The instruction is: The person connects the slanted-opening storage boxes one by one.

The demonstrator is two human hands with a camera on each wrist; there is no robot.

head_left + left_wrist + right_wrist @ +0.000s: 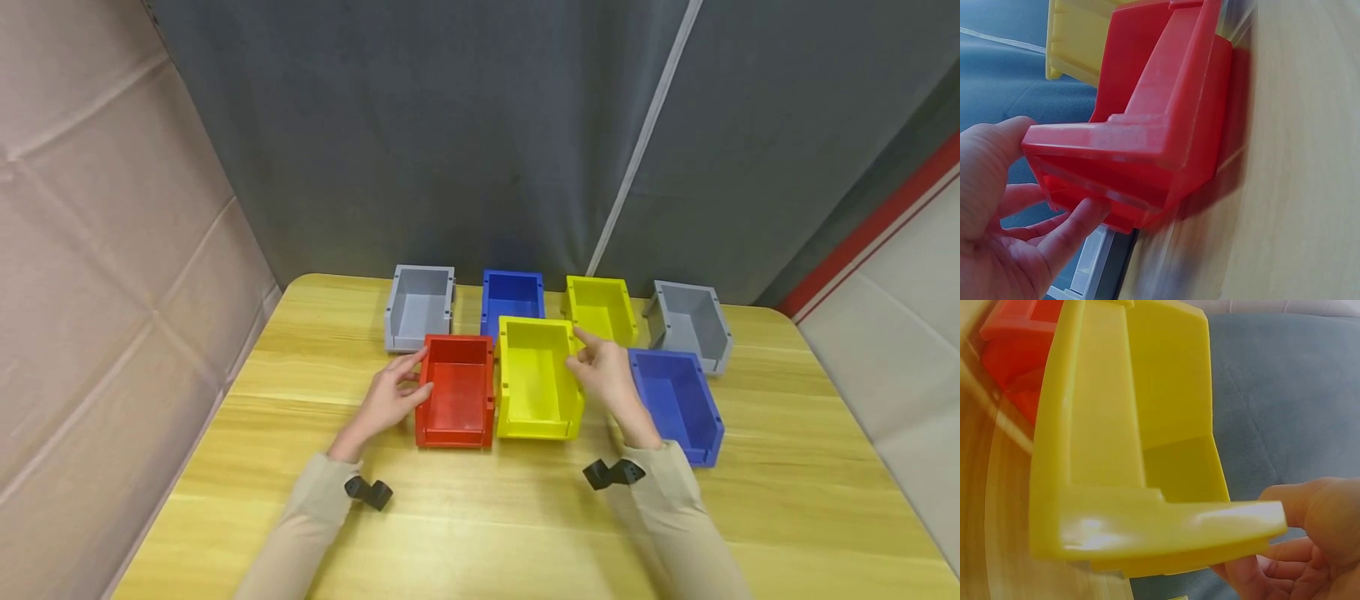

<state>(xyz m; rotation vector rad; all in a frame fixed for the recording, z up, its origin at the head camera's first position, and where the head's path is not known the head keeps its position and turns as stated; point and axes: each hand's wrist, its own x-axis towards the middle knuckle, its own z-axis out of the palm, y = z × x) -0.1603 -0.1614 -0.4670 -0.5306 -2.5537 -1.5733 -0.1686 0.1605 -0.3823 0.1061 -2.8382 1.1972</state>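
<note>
In the head view, a red storage bin and a yellow storage bin stand side by side in front, open ends toward me. My left hand grips the red bin's left side wall; the left wrist view has the thumb at the rim and fingers against the outer face of the wall. On the yellow bin's right wall, my right hand pinches the upper edge between thumb and fingers. Some right fingertips are hidden behind that wall in the right wrist view. Whether the yellow bin's base touches the table cannot be told.
Behind stand a grey bin, a blue bin, a second yellow bin and another grey bin. Another blue bin sits right of my right hand. A dark curtain hangs behind the wooden table.
</note>
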